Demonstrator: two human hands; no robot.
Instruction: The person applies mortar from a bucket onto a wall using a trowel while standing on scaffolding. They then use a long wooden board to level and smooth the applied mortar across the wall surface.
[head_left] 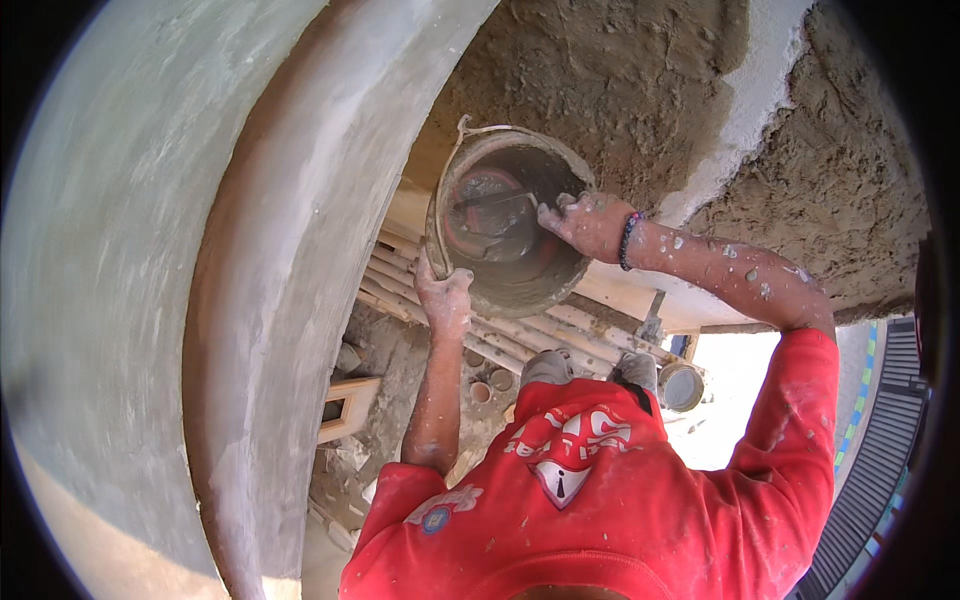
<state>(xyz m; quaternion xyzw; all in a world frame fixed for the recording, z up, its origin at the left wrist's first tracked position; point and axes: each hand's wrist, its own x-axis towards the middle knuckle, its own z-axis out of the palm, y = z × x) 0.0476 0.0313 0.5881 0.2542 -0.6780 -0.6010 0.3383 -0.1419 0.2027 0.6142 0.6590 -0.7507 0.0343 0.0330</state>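
A mortar-smeared bucket (pixel 520 297) is held up in front of me, its mouth facing me and its wire handle standing at the far left of the rim. Grey wet mortar (pixel 495 240) coats the inside. My left hand (pixel 446 298) grips the bucket's near left rim. Over the right side of the mouth, my right hand (pixel 592 225) has its fingers closed round the pale end of a thin, straight-edged tool (pixel 500 199), which reaches into the mortar. The tool's kind is hard to make out. Both my hands and forearms are spotted with mortar.
Bamboo poles (pixel 545 335) form a platform under my feet. Below lie small pots (pixel 481 392) and a wooden frame (pixel 349 409). Another bucket (pixel 682 387) stands by my foot. A smooth plastered face (pixel 270 300) rises at left; rough wet plaster (pixel 600 80) covers the wall ahead.
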